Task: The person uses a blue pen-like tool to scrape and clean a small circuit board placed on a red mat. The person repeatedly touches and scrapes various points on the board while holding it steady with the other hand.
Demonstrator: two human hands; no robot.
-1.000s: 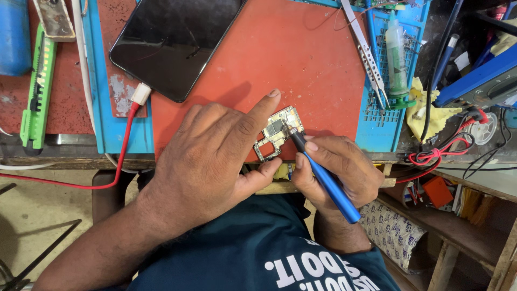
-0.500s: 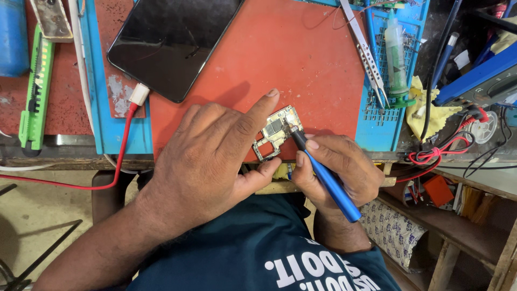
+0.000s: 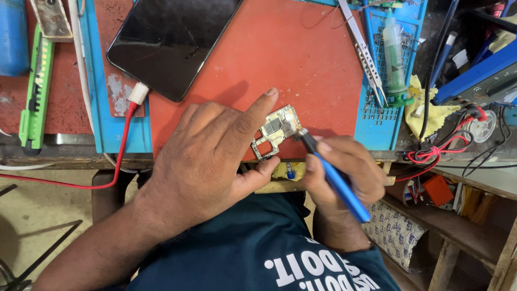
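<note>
Near edge of mat (image 3: 301, 64), 6 o'clock: board (image 3: 274, 132) pinned flat by left hand (image 3: 210, 156), forefinger along its top edge, thumb under its lower corner. Right hand (image 3: 344, 167) at 4 o'clock, fingers wrapped narrow round blue tool (image 3: 336, 180), tip touching board's right edge. Work judged mid-course; shields on, board not refitted. Farther, 11 o'clock: phone (image 3: 172, 43), cable (image 3: 126, 134) plugged in. At 1 o'clock: tweezers (image 3: 363, 51), syringe (image 3: 394, 51), unused.

I see both forearms bare, with no gloves on my left hand (image 3: 215, 156) or right hand (image 3: 344, 167). My shirt (image 3: 253, 248) is dark teal, printed with white block lettering.
</note>
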